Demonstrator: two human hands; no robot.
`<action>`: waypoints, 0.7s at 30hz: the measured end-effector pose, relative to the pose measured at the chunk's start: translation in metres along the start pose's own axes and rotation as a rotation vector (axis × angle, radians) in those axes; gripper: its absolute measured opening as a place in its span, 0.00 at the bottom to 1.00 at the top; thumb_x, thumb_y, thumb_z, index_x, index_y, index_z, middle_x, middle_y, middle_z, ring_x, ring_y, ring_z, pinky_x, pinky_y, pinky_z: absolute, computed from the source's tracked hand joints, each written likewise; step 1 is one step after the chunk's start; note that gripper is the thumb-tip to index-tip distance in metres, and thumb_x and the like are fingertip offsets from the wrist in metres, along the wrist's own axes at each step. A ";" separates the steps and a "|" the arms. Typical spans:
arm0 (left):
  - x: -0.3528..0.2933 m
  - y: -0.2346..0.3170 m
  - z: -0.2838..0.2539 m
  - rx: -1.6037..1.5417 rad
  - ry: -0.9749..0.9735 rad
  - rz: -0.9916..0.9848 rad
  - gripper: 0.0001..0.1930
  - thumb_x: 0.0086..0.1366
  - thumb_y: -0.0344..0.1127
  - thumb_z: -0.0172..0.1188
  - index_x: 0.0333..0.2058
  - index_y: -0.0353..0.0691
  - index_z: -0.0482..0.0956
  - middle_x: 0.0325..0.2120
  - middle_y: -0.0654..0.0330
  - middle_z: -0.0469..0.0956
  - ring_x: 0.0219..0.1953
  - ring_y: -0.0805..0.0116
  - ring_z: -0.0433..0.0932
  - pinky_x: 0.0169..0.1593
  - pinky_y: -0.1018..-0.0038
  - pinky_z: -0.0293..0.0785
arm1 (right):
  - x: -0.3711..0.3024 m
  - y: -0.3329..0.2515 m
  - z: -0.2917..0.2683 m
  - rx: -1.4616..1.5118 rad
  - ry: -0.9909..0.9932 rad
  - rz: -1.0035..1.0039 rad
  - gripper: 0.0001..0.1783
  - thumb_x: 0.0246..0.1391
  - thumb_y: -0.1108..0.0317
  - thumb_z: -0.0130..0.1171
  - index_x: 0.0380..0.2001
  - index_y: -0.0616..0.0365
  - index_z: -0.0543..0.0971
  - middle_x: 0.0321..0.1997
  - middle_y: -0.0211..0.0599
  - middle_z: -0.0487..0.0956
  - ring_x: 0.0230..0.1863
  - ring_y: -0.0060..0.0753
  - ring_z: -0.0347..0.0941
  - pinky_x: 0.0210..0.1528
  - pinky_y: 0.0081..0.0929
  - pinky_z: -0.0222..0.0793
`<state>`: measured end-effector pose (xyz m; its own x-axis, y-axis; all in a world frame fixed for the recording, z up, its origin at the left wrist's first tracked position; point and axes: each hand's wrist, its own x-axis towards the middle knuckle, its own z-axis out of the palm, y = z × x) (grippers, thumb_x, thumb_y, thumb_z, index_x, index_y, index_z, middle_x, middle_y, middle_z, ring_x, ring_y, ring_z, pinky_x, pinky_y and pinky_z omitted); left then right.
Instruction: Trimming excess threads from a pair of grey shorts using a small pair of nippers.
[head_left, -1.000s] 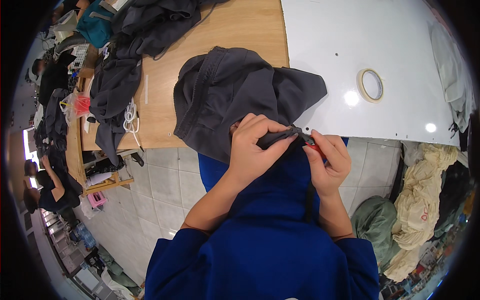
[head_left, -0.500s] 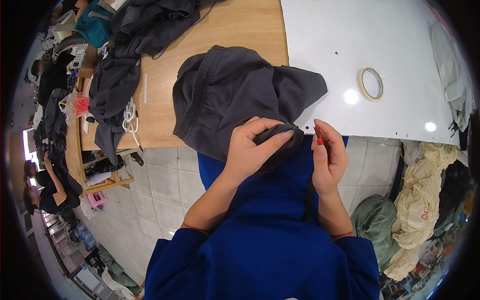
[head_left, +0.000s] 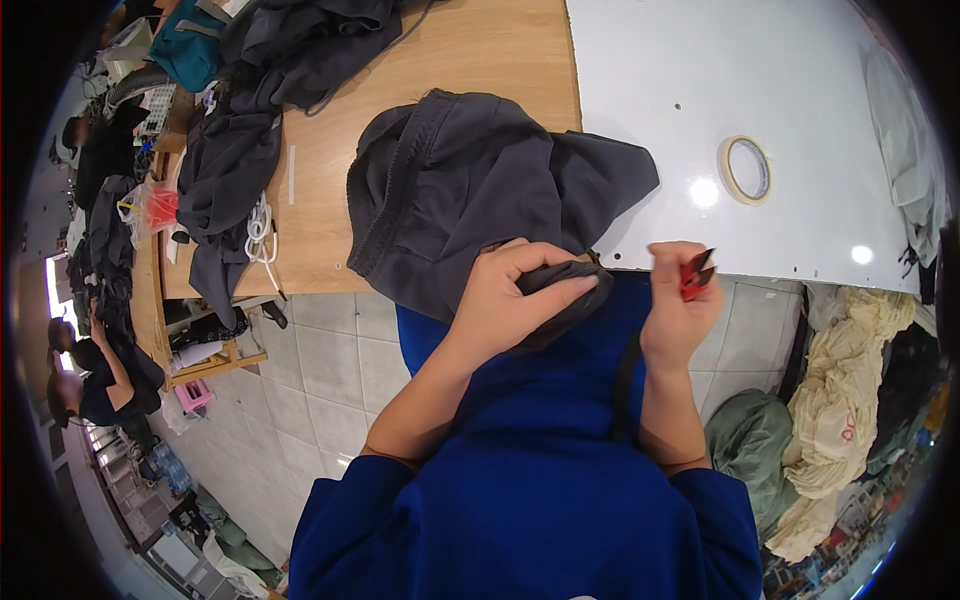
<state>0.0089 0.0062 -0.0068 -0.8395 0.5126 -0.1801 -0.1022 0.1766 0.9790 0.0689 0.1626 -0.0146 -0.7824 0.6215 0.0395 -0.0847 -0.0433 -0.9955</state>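
Observation:
Dark grey trousers with a gathered elastic waistband lie bunched across the front edge of the table. My left hand pinches a folded end of the cloth between thumb and fingers, just off that edge. To the right, apart from the garment, my right hand is closed around small red thread snips. Their dark blades point up and to the right, past my fingers. Part of the snips is hidden in my palm.
A roll of masking tape lies on the white tabletop. More dark garments and a white cord are on the wooden table at left. Cream fabric is heaped at lower right. Two people show at far left.
My right hand has moved a little right, away from the cloth, and turned so the snips' blades now point up and right. My left hand keeps its pinch on the cloth.

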 end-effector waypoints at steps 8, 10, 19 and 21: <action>0.006 0.000 0.000 0.034 0.010 0.070 0.11 0.50 0.27 0.65 0.34 0.37 0.79 0.28 0.64 0.78 0.33 0.76 0.74 0.40 0.81 0.68 | 0.001 0.005 -0.015 0.226 -0.219 0.110 0.14 0.60 0.67 0.48 0.44 0.65 0.69 0.23 0.20 0.62 0.22 0.08 0.51 0.24 0.09 0.46; 0.005 0.002 0.000 0.085 0.012 0.127 0.11 0.50 0.30 0.65 0.34 0.39 0.79 0.29 0.63 0.78 0.34 0.72 0.73 0.42 0.78 0.66 | -0.002 0.005 -0.012 0.188 -0.337 0.118 0.16 0.60 0.67 0.48 0.48 0.65 0.68 0.24 0.19 0.62 0.23 0.08 0.51 0.25 0.08 0.45; 0.000 0.000 -0.005 -0.367 -0.012 0.142 0.14 0.52 0.19 0.54 0.39 0.35 0.76 0.38 0.57 0.75 0.40 0.67 0.72 0.46 0.76 0.66 | -0.008 0.008 -0.005 0.172 -0.543 0.320 0.15 0.49 0.73 0.61 0.42 0.62 0.74 0.18 0.16 0.63 0.20 0.08 0.55 0.26 0.08 0.51; -0.001 0.002 -0.006 -0.494 0.012 0.052 0.14 0.52 0.19 0.53 0.39 0.35 0.76 0.41 0.56 0.74 0.42 0.67 0.72 0.46 0.76 0.67 | -0.010 0.008 -0.002 0.198 -0.390 0.343 0.11 0.49 0.75 0.61 0.37 0.62 0.74 0.20 0.18 0.66 0.21 0.08 0.57 0.26 0.08 0.52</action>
<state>0.0066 0.0009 -0.0037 -0.8560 0.5000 -0.1315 -0.2981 -0.2696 0.9157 0.0772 0.1573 -0.0232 -0.9528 0.2117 -0.2177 0.1304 -0.3621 -0.9230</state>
